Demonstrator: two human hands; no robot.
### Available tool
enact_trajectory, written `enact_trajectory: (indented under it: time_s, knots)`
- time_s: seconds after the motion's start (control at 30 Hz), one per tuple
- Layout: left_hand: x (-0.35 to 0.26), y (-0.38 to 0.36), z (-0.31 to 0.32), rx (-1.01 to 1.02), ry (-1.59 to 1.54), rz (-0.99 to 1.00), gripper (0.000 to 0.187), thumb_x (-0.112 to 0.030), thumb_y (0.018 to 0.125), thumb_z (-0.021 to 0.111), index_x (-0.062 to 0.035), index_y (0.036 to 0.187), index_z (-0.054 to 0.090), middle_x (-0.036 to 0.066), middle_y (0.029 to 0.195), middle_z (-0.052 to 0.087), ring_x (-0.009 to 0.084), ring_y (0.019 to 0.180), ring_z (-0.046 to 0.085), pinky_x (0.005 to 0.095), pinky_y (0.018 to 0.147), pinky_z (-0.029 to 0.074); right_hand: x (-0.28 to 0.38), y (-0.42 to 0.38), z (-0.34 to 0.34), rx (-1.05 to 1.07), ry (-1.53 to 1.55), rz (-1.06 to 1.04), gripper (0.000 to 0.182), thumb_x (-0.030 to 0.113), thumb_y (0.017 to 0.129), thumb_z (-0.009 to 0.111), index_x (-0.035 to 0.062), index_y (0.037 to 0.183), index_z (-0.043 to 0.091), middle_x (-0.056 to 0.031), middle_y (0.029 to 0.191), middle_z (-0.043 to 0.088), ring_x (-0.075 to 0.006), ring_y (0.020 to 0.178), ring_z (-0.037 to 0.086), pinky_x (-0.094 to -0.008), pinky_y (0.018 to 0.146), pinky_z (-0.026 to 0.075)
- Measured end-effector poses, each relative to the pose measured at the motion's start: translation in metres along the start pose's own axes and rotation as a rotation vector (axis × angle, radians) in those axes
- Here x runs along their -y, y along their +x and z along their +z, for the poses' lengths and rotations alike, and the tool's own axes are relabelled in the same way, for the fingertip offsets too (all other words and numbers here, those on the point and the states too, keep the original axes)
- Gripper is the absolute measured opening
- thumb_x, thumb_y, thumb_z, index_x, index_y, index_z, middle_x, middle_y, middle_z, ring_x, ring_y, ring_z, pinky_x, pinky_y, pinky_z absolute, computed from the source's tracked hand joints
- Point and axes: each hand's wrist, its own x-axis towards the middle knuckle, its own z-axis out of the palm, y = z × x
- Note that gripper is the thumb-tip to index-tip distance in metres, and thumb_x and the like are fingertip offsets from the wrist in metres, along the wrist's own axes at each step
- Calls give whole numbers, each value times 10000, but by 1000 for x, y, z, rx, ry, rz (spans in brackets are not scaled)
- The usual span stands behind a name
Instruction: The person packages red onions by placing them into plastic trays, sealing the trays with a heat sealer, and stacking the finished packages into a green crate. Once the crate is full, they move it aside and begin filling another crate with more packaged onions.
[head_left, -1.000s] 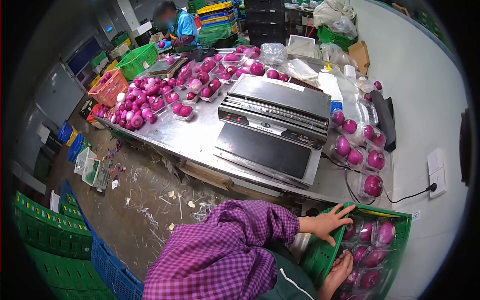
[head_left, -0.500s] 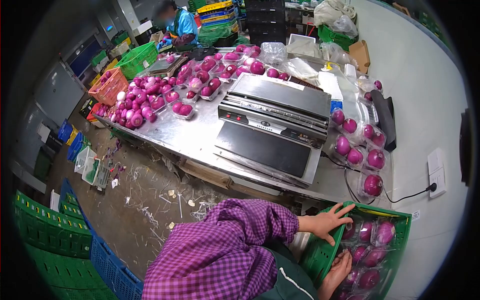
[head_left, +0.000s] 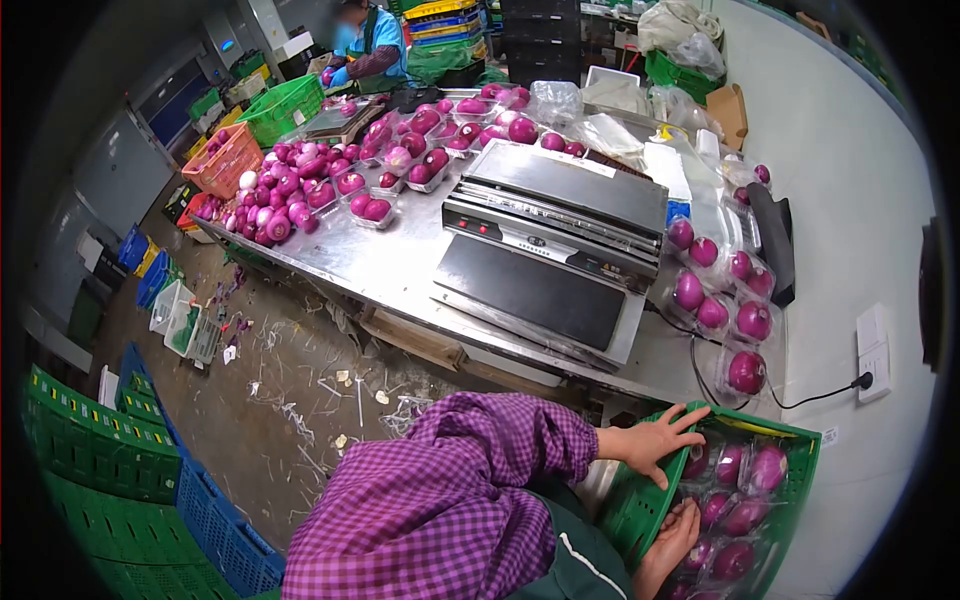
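At the lower right is a green crate filled with clear-wrapped packs of red onions. My left hand lies across the crate's near left rim, palm down, with its fingers spread. Lower down, my right hand reaches inside the crate along its left wall. Its fingers are bent and close together beside the onion packs; what they hold, if anything, is hidden. Above the crate, a wrapped onion pack rests on the table's corner.
A wrapping machine stands on the metal table, with loose red onions and open trays to its left. A cable runs to the wall socket. Behind the table, a person in blue sleeves handles an onion. Stacked crates stand lower left.
The view has shifted slightly, so the table appears a little further right and lower. Both my hands keep their places at the crate.
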Motion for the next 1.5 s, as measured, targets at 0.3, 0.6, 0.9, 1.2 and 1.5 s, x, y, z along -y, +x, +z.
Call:
enact_trajectory:
  time_s: [0.3, 0.6, 0.9, 1.2, 1.5]
  knots:
    - [-1, 0, -1, 18, 11, -8, 964, -280, 520, 840, -161, 1320, 315, 154, 1477, -15, 502, 1300, 98, 553, 975, 370, 4, -4, 3, -24, 39, 25, 119, 163, 909, 535, 48, 933, 556, 35, 723, 485, -16, 546, 411, -143, 473, 349]
    - [-1, 1, 0, 23, 34, -6, 976, -294, 514, 843, -142, 1323, 319, 154, 1476, -16, 497, 1297, 110, 542, 967, 387, -3, 3, -4, -22, -1, 12, 121, 162, 911, 536, 45, 936, 551, 29, 715, 478, -20, 547, 406, -152, 475, 348]
    - [-1, 1, -1, 35, 29, -18, 986, -292, 506, 845, -161, 1323, 310, 151, 1477, -22, 496, 1295, 114, 540, 965, 387, -2, 1, -4, 4, 30, 19, 109, 151, 911, 533, 46, 936, 549, 22, 711, 477, -28, 542, 411, -160, 478, 360]
    - [2, 1, 2, 28, -7, -8, 985, -287, 508, 847, -169, 1324, 307, 152, 1476, -22, 499, 1303, 82, 548, 1013, 319, -6, 5, -8, 20, 15, -19, 127, 149, 930, 497, 29, 923, 541, 9, 698, 501, -30, 533, 417, -161, 450, 313]
    - [3, 1, 2, 15, 29, 4, 974, -313, 517, 842, -190, 1322, 308, 149, 1476, -20, 504, 1298, 87, 558, 994, 341, -6, 5, -7, 12, 18, -1, 131, 146, 926, 504, 23, 920, 548, 10, 701, 505, -32, 536, 424, -157, 455, 325]
